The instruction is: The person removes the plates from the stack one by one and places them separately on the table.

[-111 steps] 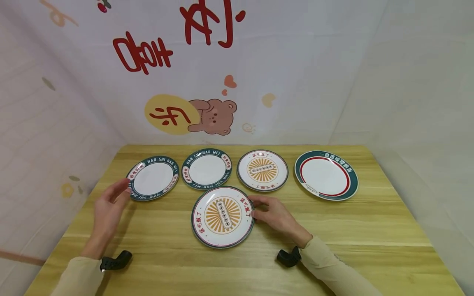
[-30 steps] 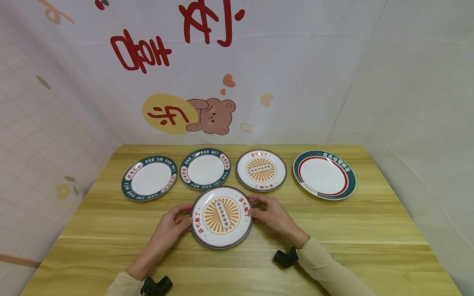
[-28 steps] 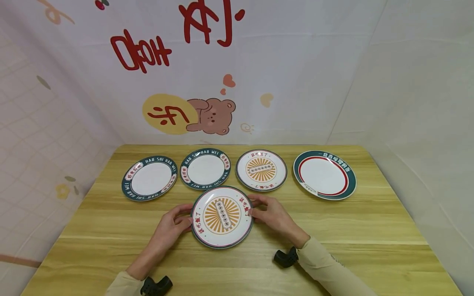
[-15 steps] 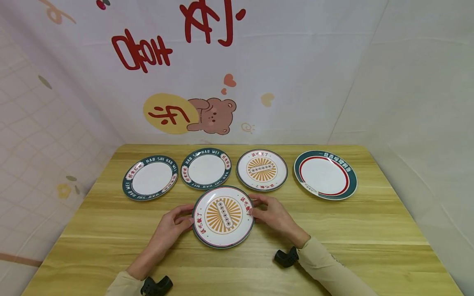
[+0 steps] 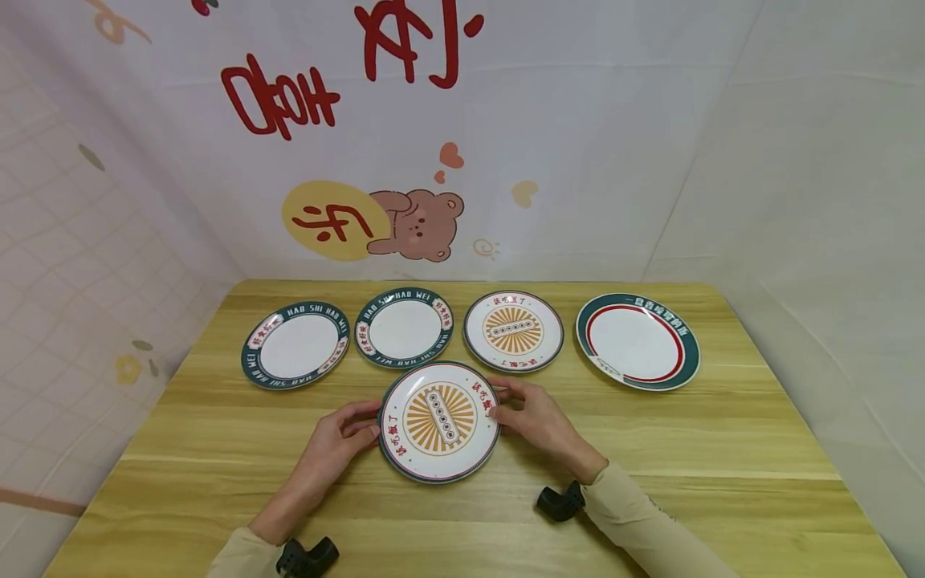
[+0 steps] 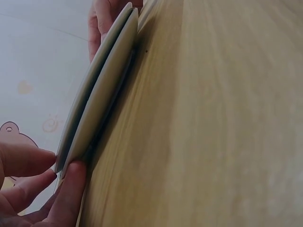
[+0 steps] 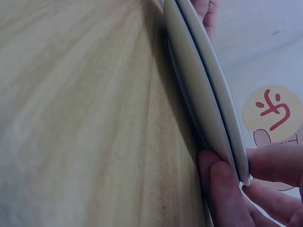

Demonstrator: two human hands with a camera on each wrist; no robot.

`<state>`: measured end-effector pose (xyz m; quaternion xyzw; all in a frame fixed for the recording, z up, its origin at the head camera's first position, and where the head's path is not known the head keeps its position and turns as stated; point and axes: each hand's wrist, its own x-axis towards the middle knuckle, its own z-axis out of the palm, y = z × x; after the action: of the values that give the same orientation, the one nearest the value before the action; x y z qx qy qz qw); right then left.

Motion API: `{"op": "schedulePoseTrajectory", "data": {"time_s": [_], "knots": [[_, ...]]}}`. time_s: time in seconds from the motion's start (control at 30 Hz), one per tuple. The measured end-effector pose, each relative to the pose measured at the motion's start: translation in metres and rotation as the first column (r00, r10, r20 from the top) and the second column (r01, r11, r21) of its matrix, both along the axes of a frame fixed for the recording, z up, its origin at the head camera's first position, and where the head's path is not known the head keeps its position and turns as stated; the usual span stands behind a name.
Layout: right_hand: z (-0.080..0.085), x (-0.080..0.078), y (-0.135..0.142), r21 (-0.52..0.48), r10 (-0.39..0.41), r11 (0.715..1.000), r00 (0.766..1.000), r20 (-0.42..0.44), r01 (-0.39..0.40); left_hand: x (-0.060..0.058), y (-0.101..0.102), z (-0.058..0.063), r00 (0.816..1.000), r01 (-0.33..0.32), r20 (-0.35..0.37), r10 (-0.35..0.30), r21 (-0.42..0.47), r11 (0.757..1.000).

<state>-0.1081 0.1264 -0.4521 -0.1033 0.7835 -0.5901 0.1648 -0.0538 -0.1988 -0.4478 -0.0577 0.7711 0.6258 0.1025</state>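
A stack of two plates (image 5: 441, 461) lies at the table's middle. The top plate is white with an orange sunburst and red characters. My left hand (image 5: 336, 441) grips its left rim, and my right hand (image 5: 531, 417) grips its right rim. In the left wrist view the thumb (image 6: 28, 161) is at the upper plate's edge, with a finger (image 6: 71, 189) under the lower plate (image 6: 102, 94). The right wrist view has the same grip, the thumb (image 7: 274, 163) at the upper plate's rim and fingers (image 7: 222, 184) below. A gap shows between the two rims.
Behind the stack stand a green-rimmed plate (image 5: 296, 345) at left, a second green-rimmed plate (image 5: 405, 329), a sunburst plate (image 5: 513, 361), and a larger plate with a red ring (image 5: 636, 345) at right. A printed cloth (image 5: 578, 120) walls the wooden table (image 5: 433, 530).
My left hand has gone from the back-left plate rightward to the stack's left rim and grips it. My right hand stays on the right rim. Over the last second the stack has hardly moved.
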Motion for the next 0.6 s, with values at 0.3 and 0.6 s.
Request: {"op": "schedulePoseTrajectory", "data": {"time_s": [0.3,0.6], "knots": [[0.0006,-0.0015,0.0006,-0.011,-0.006,1.000,1.000,0.025,0.006,-0.0024,-0.0011,0.0002,1.000,0.006,-0.007,-0.006,-0.029,1.000],[0.0004,-0.0023,-0.0007,0.035,-0.035,0.999,0.999,0.027,0.034,-0.0026,-0.0013,-0.0007,1.000,0.007,-0.019,-0.007,-0.033,0.999]]}}
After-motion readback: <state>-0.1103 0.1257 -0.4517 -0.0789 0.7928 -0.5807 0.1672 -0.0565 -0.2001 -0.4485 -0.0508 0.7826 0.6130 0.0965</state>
